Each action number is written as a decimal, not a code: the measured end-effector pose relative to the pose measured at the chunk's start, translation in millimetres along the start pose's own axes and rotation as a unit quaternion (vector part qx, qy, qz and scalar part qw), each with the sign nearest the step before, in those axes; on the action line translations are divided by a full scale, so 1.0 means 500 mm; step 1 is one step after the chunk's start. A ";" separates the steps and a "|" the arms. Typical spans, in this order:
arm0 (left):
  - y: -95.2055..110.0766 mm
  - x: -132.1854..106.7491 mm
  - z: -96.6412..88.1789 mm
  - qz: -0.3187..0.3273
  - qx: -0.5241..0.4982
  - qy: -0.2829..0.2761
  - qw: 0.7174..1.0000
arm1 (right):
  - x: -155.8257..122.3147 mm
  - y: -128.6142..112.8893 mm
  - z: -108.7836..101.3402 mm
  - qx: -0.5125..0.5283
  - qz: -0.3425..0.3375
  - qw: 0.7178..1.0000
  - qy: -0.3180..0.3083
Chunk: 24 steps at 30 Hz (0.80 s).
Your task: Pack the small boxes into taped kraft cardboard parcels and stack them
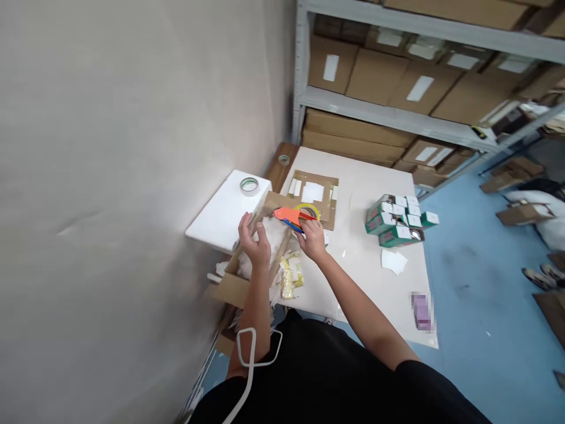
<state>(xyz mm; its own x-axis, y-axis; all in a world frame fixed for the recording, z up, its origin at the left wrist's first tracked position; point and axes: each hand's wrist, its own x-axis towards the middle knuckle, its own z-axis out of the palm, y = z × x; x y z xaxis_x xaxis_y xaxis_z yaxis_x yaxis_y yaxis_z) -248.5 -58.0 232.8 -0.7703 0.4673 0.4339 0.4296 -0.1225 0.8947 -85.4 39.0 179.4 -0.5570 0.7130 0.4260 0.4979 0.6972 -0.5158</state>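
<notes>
My right hand (312,240) is wrapped round the handle of an orange tape dispenser (286,215) with red and blue parts. A yellow ring, apparently its tape roll (309,208), shows just beyond my fingers. The dispenser is over the far end of an open cardboard box (274,204). My left hand (256,242) hovers over the box's left side, fingers spread and nothing visible in them. Inside the box lies whitish, wrinkled packing material (274,235). Whether the dispenser touches the cardboard, I cannot tell.
A flat cardboard piece (329,197) lies behind the box. Crumpled yellow-and-clear packaging (288,284) is beside it. Green-and-white small boxes (392,221) and paper (394,261) lie rightward. A tape roll (249,186) rests on a white block (216,206) by the wall. Shelves (379,109) hold cartons.
</notes>
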 end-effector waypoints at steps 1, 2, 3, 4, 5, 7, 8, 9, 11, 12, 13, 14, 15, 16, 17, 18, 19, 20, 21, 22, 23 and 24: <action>0.008 -0.011 0.032 0.000 -0.004 -0.014 1.000 | -0.033 0.030 -0.025 -0.006 0.020 1.000 0.007; 0.013 -0.025 0.065 -0.003 -0.008 -0.033 0.999 | -0.068 0.059 -0.048 -0.015 0.040 0.999 0.015; 0.018 -0.041 0.097 -0.010 -0.012 -0.056 0.998 | -0.104 0.089 -0.070 -0.025 0.058 0.998 0.022; 0.020 -0.060 0.128 -0.020 -0.017 -0.080 0.996 | -0.142 0.118 -0.090 -0.037 0.075 0.996 0.030; 0.022 -0.081 0.158 -0.030 -0.021 -0.105 0.994 | -0.182 0.148 -0.109 -0.049 0.091 0.994 0.037; 0.024 -0.126 0.210 -0.054 -0.023 -0.157 0.986 | -0.266 0.206 -0.141 -0.068 0.126 0.989 0.041; 0.025 -0.150 0.233 -0.066 -0.017 -0.187 0.980 | -0.310 0.234 -0.154 -0.076 0.146 0.986 0.038; 0.025 -0.174 0.253 -0.078 -0.008 -0.221 0.972 | -0.354 0.262 -0.165 -0.083 0.170 0.981 0.032; 0.025 -0.221 0.287 -0.103 0.014 -0.304 0.947 | -0.443 0.314 -0.183 -0.093 0.221 0.971 0.018; 0.026 -0.244 0.302 -0.112 0.023 -0.349 0.930 | -0.487 0.339 -0.191 -0.093 0.244 0.965 0.007; 0.026 -0.267 0.315 -0.119 0.030 -0.390 0.913 | -0.529 0.362 -0.198 -0.092 0.272 0.958 -0.007; 0.027 -0.289 0.328 -0.123 0.034 -0.427 0.895 | -0.570 0.384 -0.204 -0.092 0.303 0.948 -0.025; 0.028 -0.311 0.339 -0.124 0.038 -0.460 0.879 | -0.609 0.405 -0.210 -0.091 0.337 0.936 -0.050; 0.030 -0.332 0.349 -0.123 0.043 -0.487 0.864 | -0.647 0.423 -0.216 -0.091 0.370 0.922 -0.077; 0.032 -0.352 0.357 -0.122 0.049 -0.510 0.850 | -0.682 0.440 -0.222 -0.091 0.402 0.905 -0.105; 0.035 -0.372 0.363 -0.122 0.058 -0.531 0.837 | -0.715 0.454 -0.228 -0.092 0.435 0.886 -0.131; 0.039 -0.390 0.368 -0.123 0.069 -0.549 0.824 | -0.745 0.466 -0.234 -0.094 0.468 0.865 -0.153; 0.042 -0.406 0.371 -0.122 0.080 -0.564 0.813 | -0.772 0.475 -0.240 -0.092 0.485 0.854 -0.164; 0.046 -0.421 0.372 -0.121 0.091 -0.576 0.803 | -0.794 0.482 -0.246 -0.088 0.496 0.847 -0.171; 0.049 -0.433 0.372 -0.120 0.100 -0.588 0.794 | -0.811 0.486 -0.251 -0.082 0.504 0.841 -0.178; 0.052 -0.443 0.370 -0.120 0.109 -0.598 0.785 | -0.822 0.489 -0.255 -0.076 0.509 0.838 -0.181; 0.054 -0.450 0.368 -0.120 0.118 -0.608 0.776 | -0.827 0.490 -0.259 -0.072 0.515 0.835 -0.181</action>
<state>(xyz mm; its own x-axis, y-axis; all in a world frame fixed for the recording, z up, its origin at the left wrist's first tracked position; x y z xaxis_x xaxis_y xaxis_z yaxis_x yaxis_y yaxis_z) 23.0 -5.2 140.0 0.1106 0.9504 -0.2906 0.5272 0.1918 0.8278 353.1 -75.3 -26.7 0.0635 0.8884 -0.4546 0.8971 -0.2504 -0.3639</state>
